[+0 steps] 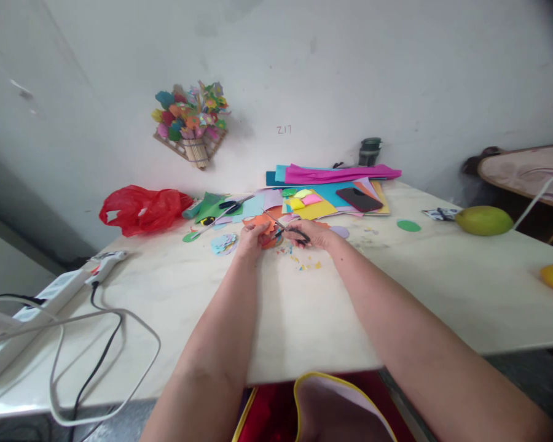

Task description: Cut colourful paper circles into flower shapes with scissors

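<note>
My left hand (pixel 253 238) is closed on a piece of orange paper (pixel 263 222) near the middle of the table. In my right hand (pixel 308 233) is a pair of black-handled scissors (pixel 299 236), fingers wrapped round the handles. The blades point up and left, close to the orange paper; whether they touch it I cannot tell. Small paper scraps (pixel 304 264) lie just in front of my hands. Left of my left hand is a pile of pale blue cut paper pieces (pixel 223 244). A second pair of scissors (pixel 233 205) rests on green paper behind it.
Coloured paper sheets (pixel 322 205) are stacked at the back with a dark phone (pixel 359 199) on them. A red plastic bag (pixel 142 209) sits at the back left. Cables and a power strip (pixel 50 301) lie at left, a green-yellow fruit (pixel 483 220) at right.
</note>
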`<state>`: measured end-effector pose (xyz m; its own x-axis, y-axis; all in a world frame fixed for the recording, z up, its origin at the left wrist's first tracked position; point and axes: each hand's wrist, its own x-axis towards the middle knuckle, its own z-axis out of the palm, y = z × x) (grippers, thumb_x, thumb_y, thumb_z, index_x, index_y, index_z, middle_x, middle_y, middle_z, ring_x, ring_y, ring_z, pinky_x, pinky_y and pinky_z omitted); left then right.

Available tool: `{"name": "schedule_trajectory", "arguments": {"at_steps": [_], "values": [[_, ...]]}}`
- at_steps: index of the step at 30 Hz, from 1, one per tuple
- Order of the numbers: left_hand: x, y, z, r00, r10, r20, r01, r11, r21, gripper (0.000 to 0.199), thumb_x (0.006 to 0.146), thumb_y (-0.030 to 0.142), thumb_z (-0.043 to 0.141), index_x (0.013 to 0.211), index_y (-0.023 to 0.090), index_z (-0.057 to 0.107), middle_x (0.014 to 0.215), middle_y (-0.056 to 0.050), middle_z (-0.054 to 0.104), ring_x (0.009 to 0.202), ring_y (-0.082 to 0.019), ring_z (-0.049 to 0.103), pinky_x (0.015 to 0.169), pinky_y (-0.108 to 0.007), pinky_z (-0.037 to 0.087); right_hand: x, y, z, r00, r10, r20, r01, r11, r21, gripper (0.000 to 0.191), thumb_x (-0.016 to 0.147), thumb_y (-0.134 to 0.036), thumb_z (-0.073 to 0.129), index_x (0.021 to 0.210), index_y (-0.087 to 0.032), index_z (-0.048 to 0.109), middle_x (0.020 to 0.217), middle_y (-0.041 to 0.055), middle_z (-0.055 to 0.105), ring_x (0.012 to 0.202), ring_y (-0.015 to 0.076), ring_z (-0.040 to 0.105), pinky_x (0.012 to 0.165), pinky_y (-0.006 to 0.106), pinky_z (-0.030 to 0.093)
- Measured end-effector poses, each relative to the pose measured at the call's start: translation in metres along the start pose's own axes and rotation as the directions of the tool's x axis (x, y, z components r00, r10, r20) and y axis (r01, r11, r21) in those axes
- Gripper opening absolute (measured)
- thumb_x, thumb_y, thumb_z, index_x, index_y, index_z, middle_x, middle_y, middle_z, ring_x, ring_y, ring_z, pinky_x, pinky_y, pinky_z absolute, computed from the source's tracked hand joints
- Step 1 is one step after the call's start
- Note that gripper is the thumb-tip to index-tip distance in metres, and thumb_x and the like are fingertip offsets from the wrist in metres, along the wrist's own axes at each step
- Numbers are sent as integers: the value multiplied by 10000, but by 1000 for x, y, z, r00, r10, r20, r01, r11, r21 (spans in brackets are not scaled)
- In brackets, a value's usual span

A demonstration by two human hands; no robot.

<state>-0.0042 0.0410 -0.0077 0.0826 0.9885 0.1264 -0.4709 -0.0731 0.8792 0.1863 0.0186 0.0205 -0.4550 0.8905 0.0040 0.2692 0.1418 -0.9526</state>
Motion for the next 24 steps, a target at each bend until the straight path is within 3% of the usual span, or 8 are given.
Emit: {"name": "schedule_trajectory", "arguments": {"at_steps": [7,13,19,24], "values": [[0,-1,0,1000,0,12,0,1000,-13,289,579,208,872,780,121,683,755,-70,726,728,-191,719,779,-336,587,-2,-2,2,1000,25,-11,-25,1000,17,254,749,-333,733,675,-177,547,452,-50,541,345,68,441,339,182,236],[1,-2,-2,999,10,31,-10,1000,-18,312,553,222,884,775,125,686,744,-67,729,708,-185,714,736,-322,595,3,0,2,999,47,-5,-46,995,84,247,764,-329,710,650,-174,554,417,-50,517,320,67,413,352,190,298],[2,-2,-3,1000,-2,8,2,1000,-20,323,535,205,895,774,119,696,756,-80,736,697,-196,716,700,-327,604,1,2,0,1000,-29,-1,29,998,62,313,807,-375,706,650,-177,522,464,-33,555,342,70,461,318,187,231],[0,0,0,1000,-29,-7,29,998,52,334,555,217,912,760,118,667,708,-60,714,604,-160,691,644,-289,595,0,3,-1,998,-54,-15,55,998,25,317,836,-391,696,676,-167,538,504,-14,603,344,67,463,311,181,252]]}}
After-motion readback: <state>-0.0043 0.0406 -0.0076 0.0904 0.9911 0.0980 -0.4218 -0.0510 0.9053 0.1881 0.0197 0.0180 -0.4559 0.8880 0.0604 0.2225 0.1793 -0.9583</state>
